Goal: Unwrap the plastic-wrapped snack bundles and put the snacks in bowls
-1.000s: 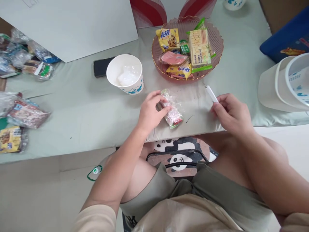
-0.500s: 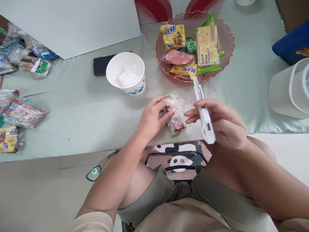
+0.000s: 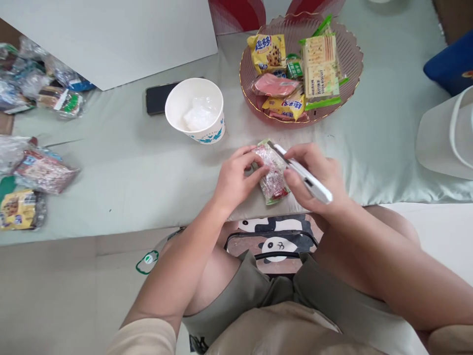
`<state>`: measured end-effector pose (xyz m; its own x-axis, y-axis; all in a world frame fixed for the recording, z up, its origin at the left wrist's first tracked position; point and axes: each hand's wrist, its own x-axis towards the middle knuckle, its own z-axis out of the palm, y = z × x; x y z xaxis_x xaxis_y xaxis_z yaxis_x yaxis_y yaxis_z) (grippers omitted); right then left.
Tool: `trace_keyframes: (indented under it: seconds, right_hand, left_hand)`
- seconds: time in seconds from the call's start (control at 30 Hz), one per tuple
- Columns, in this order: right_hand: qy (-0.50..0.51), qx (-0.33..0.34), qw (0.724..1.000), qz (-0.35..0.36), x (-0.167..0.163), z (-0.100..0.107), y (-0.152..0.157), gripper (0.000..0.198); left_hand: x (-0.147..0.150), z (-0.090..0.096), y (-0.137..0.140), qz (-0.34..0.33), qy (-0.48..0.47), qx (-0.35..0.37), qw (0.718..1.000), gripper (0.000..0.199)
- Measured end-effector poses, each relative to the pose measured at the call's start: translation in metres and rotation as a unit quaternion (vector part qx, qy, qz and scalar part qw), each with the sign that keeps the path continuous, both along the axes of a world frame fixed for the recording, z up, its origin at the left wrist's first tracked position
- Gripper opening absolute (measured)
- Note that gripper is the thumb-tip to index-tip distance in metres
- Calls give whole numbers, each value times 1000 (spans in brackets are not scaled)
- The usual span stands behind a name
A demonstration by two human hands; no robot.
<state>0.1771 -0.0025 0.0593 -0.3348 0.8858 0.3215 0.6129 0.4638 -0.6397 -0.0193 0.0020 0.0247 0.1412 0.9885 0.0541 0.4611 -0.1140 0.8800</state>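
Note:
My left hand (image 3: 240, 177) is closed on the left edge of a small plastic-wrapped snack packet (image 3: 273, 178) that lies on the table near its front edge. The packet has green ends, red marks and crinkled clear wrap. My right hand (image 3: 320, 175) grips a white utility knife (image 3: 312, 181) by its body. The knife slants up and to the left, with its blade end over the upper part of the packet. Whether the blade touches the wrap I cannot tell.
Behind the packet stands a pink gold-rimmed bowl (image 3: 357, 81) of wrapped snacks. A paper cup (image 3: 210, 134) with clear plastic in it stands left of the bowl, by a phone (image 3: 157, 100). Bagged snacks (image 3: 46, 170) lie at the left. A white bucket (image 3: 436, 138) is at the right.
My right hand has turned the utility knife from nearly upright to slanting left and brought its blade end over the packet. My left hand stays on the packet.

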Motion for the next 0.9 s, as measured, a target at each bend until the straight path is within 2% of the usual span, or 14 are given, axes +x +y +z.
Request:
trace_keyframes:
  seconds: [0.13,0.27,0.37,0.47,0.6,0.67,0.77,0.8,0.9]
  right_hand:
    - [-91,-1,996,4,-5,-7,0,23]
    - [-114,41,991,48,8,-6,-21,17]
    - [-100,53,989,93,21,-6,-44,15]
    - [-70,37,986,144,33,-11,-64,19]
    - [9,36,983,182,55,-13,-76,22]
    - [8,63,987,149,68,-11,-73,14]
    - [-108,90,990,-29,86,-14,-56,3]
    - [-143,88,982,-82,91,-17,-47,10]
    - [-196,88,969,-119,103,-31,-19,42]
  left_hand:
    - [-1,-2,1,0,-14,1,1000,15]
    - [1,1,0,0,-5,-6,1000,7]
    - [4,3,-1,6,-1,-10,1000,6]
    - [5,4,-2,16,3,-17,1000,7]
    - [6,5,-1,15,19,-9,1000,6]
    - [6,6,-1,9,42,5,999,9]
    - [7,9,-5,16,93,34,995,19]
    - [7,10,-7,15,107,44,993,22]
    - [5,12,-10,-14,119,62,991,24]
